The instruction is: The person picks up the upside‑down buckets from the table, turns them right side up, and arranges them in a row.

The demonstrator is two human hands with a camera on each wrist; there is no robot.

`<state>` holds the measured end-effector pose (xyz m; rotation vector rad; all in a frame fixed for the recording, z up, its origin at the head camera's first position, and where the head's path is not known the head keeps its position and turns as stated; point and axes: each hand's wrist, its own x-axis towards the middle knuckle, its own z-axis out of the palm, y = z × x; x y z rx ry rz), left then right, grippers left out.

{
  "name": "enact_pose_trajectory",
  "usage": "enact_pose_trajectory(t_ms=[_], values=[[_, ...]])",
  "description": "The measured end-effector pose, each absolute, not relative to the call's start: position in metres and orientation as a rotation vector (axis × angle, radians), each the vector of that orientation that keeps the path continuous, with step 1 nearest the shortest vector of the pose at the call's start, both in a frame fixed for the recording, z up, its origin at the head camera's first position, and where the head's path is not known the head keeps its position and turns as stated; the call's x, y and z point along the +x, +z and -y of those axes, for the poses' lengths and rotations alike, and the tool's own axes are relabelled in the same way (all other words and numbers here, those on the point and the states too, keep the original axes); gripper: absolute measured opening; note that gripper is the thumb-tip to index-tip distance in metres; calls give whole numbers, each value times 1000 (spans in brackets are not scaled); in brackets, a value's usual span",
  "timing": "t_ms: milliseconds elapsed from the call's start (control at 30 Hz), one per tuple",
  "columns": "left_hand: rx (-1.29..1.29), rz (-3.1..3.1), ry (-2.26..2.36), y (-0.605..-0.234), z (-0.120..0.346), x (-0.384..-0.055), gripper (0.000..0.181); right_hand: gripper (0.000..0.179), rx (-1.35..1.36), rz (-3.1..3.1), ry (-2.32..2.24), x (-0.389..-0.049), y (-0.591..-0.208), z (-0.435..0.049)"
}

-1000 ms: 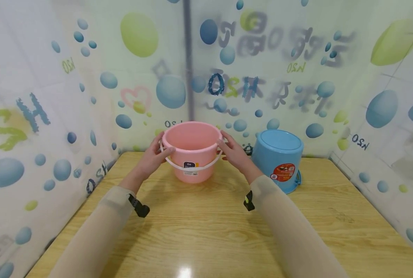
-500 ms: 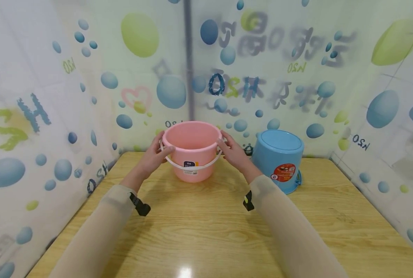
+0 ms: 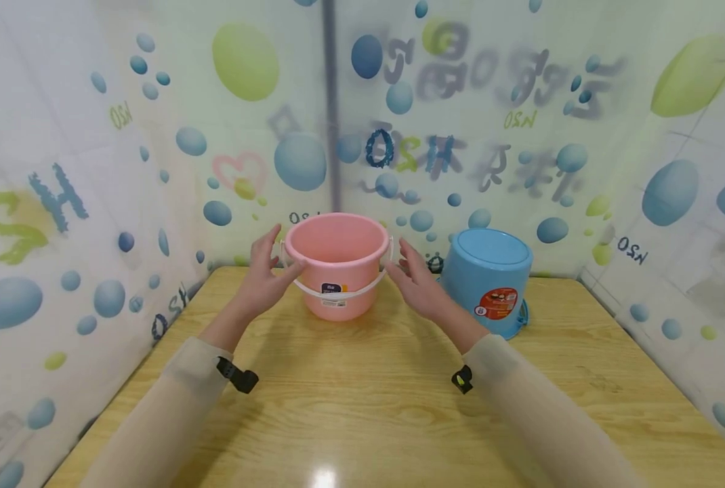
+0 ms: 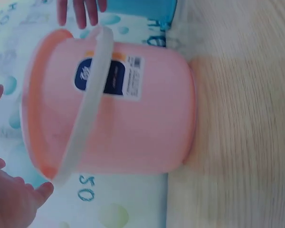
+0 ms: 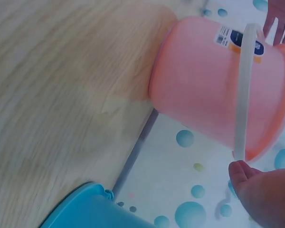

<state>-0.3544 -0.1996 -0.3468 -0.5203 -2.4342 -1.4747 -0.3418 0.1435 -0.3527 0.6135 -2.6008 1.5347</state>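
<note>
A pink bucket [image 3: 341, 278] stands upright on the wooden table, mouth up, near the back wall. Its white handle [image 3: 338, 295] hangs down across the front, over a dark label. My left hand [image 3: 263, 281] is spread beside the bucket's left rim, thumb tip close to the handle. On the other side, my right hand [image 3: 420, 285] is likewise spread, fingers off the rim and thumb near the handle's right end. In the right wrist view the right thumb [image 5: 237, 175] lies just below the handle's end. Neither hand grips anything.
A blue bucket [image 3: 487, 281] stands upside down right of the pink one, behind my right hand, with a red label on its side. The wooden table [image 3: 350, 393] ends at a curtain [image 3: 240, 163] printed with bubbles, which also hangs at both sides.
Both hands have let go of the pink bucket's rim and moved outward, the right hand also toward me. The bucket has stayed in place.
</note>
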Motion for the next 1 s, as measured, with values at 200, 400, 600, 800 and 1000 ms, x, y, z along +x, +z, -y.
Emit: enact_pose_trajectory(t_ms=[200, 400, 600, 800, 1000], values=[[-693, 2305, -1413, -339, 188, -331, 89, 78, 695, 2627, 1461, -318, -355, -161], [-992, 2231, -1313, -335, 169, -309, 87, 76, 771, 2631, 1443, -296, -357, -178], [-1209, 2194, -1262, -337, 146, -295, 85, 75, 793, 2669, 1404, -279, -362, -196], [-1337, 2274, -1300, -345, 116, -288, 83, 73, 796, 2709, 1346, -262, -368, -214], [-1436, 2377, -1309, -357, 90, -286, 84, 69, 820, 2710, 1249, -247, -378, -235]])
